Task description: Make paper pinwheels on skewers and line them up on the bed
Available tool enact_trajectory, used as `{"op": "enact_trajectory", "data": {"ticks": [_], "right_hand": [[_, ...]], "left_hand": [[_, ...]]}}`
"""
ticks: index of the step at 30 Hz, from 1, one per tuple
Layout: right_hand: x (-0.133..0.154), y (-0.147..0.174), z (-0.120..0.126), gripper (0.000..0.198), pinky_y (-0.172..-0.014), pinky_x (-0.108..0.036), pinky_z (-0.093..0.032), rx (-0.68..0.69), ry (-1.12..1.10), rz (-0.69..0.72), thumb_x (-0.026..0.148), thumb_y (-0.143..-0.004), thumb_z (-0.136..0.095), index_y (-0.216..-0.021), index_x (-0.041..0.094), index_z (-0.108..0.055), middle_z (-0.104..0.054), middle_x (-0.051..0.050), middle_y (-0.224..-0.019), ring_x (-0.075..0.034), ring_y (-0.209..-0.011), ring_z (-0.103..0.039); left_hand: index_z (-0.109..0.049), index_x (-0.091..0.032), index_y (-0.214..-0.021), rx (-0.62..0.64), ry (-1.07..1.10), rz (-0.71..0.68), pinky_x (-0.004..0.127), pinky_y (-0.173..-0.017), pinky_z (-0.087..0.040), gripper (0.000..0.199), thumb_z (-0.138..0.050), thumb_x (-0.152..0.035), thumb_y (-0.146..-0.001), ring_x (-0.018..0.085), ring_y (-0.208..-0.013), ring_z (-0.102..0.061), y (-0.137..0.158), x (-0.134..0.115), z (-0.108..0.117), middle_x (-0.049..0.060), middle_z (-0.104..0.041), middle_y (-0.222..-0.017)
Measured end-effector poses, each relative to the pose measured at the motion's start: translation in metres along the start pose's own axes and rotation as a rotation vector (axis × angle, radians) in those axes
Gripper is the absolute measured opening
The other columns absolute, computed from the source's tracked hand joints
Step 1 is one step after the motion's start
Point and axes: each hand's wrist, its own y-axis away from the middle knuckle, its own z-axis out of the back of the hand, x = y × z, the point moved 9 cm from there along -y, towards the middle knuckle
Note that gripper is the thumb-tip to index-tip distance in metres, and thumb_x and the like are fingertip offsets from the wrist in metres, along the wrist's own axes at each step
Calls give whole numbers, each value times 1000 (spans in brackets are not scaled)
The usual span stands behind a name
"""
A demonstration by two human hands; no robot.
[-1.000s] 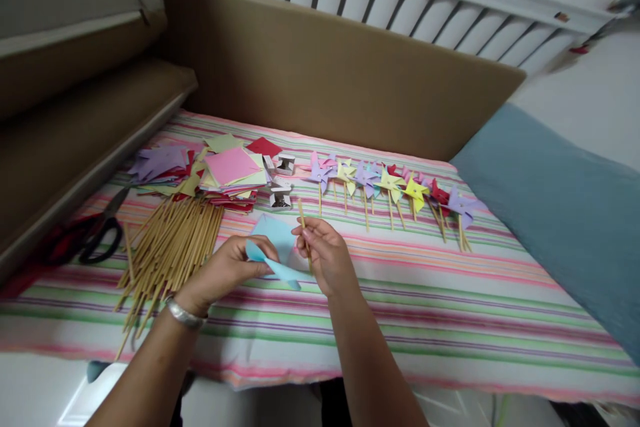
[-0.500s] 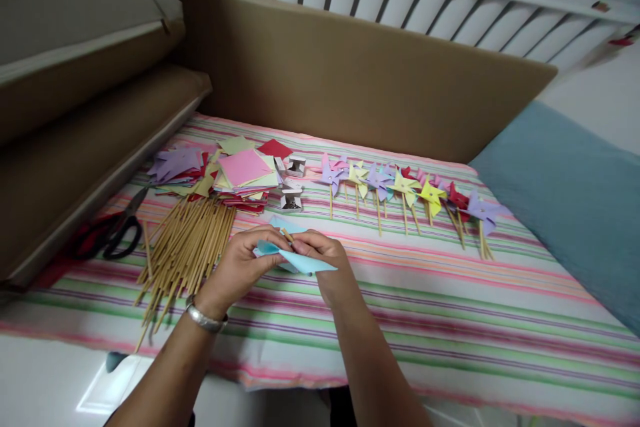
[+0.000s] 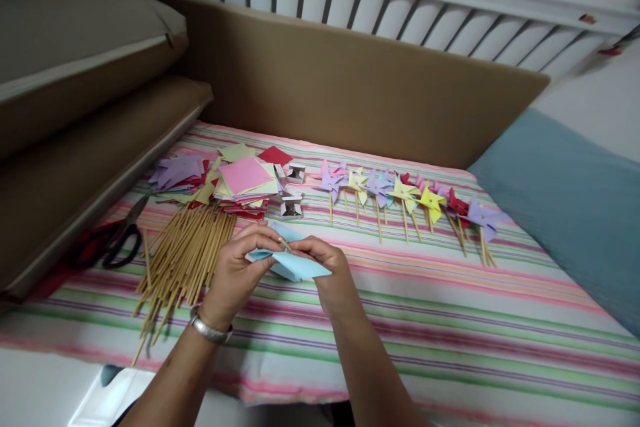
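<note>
A light blue paper pinwheel (image 3: 304,267) with folded blades is between my two hands, above the striped cloth. My left hand (image 3: 249,260), with a silver bracelet at its wrist, pinches the paper's left side near the centre. The end of a thin wooden stick (image 3: 285,244) shows at the pinwheel's middle. My right hand (image 3: 323,257) is closed at the stick from the right; its fingertips are partly hidden behind the paper. Just left of my left hand lies a pile of wooden sticks (image 3: 187,247).
Stacks of coloured paper squares (image 3: 245,175) and cut paper pieces (image 3: 176,172) lie behind the sticks. Two small open boxes (image 3: 291,205) stand beside them. Black-handled scissors (image 3: 120,237) lie at left. Several finished pinwheels (image 3: 404,192) form a row at right. A brown board (image 3: 350,80) closes the back.
The blue pinwheel has turned slightly in my hands, and the stick's end now sits lower between my fingers. The camera view has tilted a little.
</note>
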Motion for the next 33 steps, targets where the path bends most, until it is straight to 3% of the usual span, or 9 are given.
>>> {"op": "enact_trajectory", "data": {"ticks": [20,33], "right_hand": [[4,2,-2,5,-57,-24,-44,-8,-10,-10,21,-64,-68,-67,22,-72,-63,2,-65,-12,-58,-55],[16,3,-2,7,-64,-26,-45,-16,124,104,20,-65,-67,-68,23,-72,-61,1,-67,-13,-64,-55]], "left_hand": [[-68,-23,-74,-10,62,96,35,-86,-44,11,-67,-13,-73,16,-81,-62,2,10,2,1,-68,-81],[-66,-21,-71,-60,223,204,34,-76,-49,5,-68,-16,-71,19,-79,-62,6,23,-1,3,-66,-78]]}}
